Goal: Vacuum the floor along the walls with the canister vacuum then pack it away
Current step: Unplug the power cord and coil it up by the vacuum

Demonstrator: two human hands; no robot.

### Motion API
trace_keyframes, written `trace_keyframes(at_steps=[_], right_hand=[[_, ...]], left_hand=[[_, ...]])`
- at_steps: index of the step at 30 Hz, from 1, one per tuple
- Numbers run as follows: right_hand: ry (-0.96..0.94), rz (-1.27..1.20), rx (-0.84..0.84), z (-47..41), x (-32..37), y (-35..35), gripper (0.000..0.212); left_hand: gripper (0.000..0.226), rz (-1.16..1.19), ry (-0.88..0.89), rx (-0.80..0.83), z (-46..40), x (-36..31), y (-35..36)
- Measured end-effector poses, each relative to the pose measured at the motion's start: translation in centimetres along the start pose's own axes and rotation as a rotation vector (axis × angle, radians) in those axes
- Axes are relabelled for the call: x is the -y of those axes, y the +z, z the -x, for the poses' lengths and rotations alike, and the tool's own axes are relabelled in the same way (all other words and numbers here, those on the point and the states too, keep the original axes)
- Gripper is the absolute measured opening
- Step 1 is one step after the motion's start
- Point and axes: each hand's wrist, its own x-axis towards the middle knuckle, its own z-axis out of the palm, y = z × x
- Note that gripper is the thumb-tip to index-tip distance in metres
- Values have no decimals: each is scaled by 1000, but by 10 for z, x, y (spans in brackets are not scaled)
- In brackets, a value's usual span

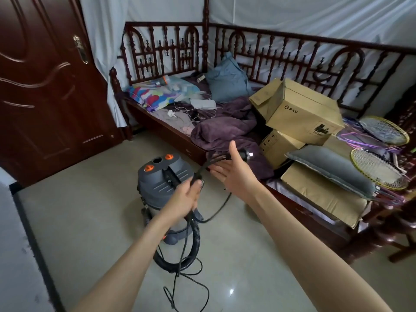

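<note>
Left hand (188,199) clamped on black cord (180,260) above vacuum (166,188) standing on floor (90,210). Right hand (234,172) flat, fingers apart, plug (247,154) half hidden behind it. Hose (193,248) partly behind arm.

Dark wooden door (45,86) at left, brass handle (80,49) on its right side. Carved wooden daybed (247,48) along the white-draped wall. On it: patterned cloth (153,93) at the left end, blue pillow (227,81) against the back rail, purple blanket (225,129) bunched at the front edge. Stacked cardboard boxes (299,111) toward the right end; grey cushion (331,170) lies on the lowest box. Two badminton rackets (382,129) at far right. Glossy tiled floor (78,210).
</note>
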Motion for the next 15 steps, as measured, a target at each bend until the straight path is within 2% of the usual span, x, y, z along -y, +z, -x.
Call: trace_keyframes(at_steps=[2,4,6,8,12,15], right_hand=[[-5,145,9,2,-23,-16,58],[40,230,48,8,-52,-24,49],[97,264,183,16,-74,-18,41],[112,387,322,20,-89,-2,43],[128,710,515,20,-111,26,10],[150,912,437,9,-121,14,30]], left_hand=[[29,123,17,-81,-6,-20,-12],[31,267,45,-107,-12,-44,-24],[33,374,69,-105,-16,-66,-35],[35,466,80,-108,-19,-84,-44],[37,742,76,-165,-20,-115,-67],[40,842,101,-231,-13,-128,-92]])
